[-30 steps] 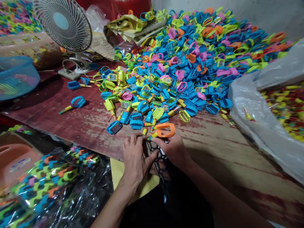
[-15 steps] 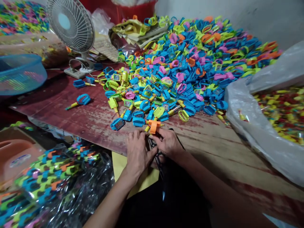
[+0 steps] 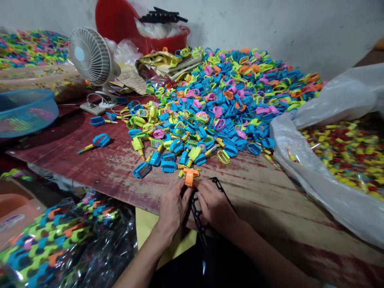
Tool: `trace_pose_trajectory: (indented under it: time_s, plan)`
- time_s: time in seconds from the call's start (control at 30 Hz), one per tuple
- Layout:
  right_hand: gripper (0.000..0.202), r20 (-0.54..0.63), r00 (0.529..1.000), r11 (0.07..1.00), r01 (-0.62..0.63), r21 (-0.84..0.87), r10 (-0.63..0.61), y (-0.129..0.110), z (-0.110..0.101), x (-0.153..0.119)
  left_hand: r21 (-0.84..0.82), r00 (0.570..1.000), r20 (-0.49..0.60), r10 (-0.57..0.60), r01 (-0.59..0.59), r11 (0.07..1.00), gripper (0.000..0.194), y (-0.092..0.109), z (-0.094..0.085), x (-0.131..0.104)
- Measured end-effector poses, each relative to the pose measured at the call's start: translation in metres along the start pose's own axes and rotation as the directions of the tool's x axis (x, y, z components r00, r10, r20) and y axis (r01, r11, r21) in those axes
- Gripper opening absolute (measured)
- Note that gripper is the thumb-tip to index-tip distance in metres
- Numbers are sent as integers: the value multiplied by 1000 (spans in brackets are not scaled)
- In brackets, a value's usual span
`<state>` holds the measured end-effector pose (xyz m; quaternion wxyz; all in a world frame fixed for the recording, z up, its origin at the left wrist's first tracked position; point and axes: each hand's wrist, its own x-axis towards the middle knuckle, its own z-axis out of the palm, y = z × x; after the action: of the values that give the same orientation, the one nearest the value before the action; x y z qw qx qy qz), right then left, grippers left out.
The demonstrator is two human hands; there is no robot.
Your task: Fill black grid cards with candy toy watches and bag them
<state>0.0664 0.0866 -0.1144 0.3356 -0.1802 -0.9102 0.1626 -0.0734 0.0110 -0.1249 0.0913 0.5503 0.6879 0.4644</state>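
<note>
My left hand (image 3: 172, 205) rests at the table's near edge, fingers bent together and thumb pointing forward. My right hand (image 3: 214, 207) is beside it, its fingers curled down over a black frame with holes (image 3: 196, 210). The fingertips of both hands almost meet; whatever they pinch is hidden. Just beyond the fingertips is an orange plastic toy watch (image 3: 189, 177), with yellow pieces at its side. I cannot tell whether the fingers touch it. A blue toy watch (image 3: 142, 170) lies farther left, at the front of a large heap of colourful toy watches (image 3: 222, 108).
A white plastic sack (image 3: 285, 140) of small red and yellow pieces stands at the right. At the left are a fan (image 3: 91, 56), a power strip (image 3: 92, 108) and a blue basket (image 3: 28, 110). Below the table edge lies a clear bag (image 3: 99, 244) with coloured pieces; yellow paper (image 3: 147, 224) is near my left arm.
The view has tilted up and shifted right. My left thumb has swung from pointing right to pointing forward, and my right fingers have curled farther over the black frame. The orange watch looks unmoved.
</note>
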Motion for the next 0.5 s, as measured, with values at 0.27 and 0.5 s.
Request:
trace_pose_trajectory:
  time_s: [0.27, 0.5]
  plan:
    - [30, 11, 997, 990, -73, 119, 72, 8, -2, 2, -4, 995, 71, 72, -72, 997, 25, -2, -6, 3]
    - [29, -22, 999, 996, -35, 78, 37, 11, -1, 2, -4, 983, 165, 85, -85, 996, 22, -4, -15, 9]
